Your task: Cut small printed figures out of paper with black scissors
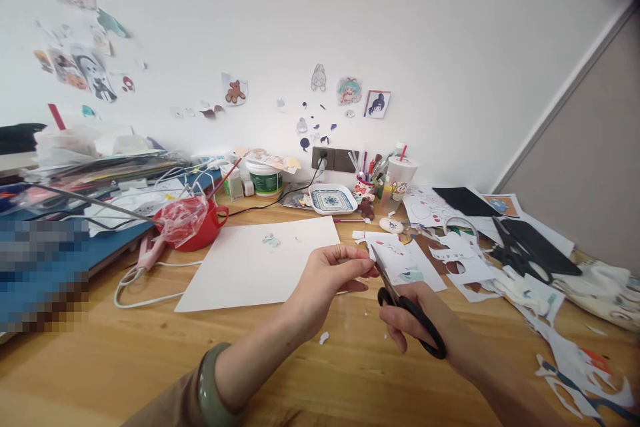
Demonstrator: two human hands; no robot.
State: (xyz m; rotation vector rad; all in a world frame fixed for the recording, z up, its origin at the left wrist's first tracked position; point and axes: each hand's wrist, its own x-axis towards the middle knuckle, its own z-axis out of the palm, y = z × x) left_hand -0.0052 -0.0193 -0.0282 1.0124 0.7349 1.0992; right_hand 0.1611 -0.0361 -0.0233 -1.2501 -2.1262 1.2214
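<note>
Wooden table (300, 387); right fingers (397, 324) clamped on black scissors (414, 310), blades (383, 269) beside left fingers (356, 268), pinched together, contents unclear.

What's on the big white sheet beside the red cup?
On the sheet lie a small pale cutout and a tiny scrap. The left hand hides part of its right side from view.

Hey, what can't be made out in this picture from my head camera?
All in the head view:
- Whatever the left hand may be pinching: hidden by its own fingers.
- Parts of the scissors' handles: covered by the right hand.
- Contents of the red mug: covered by crumpled plastic.
- Print on the tub: too small.
- Right forearm: cut off by the bottom edge.
</note>
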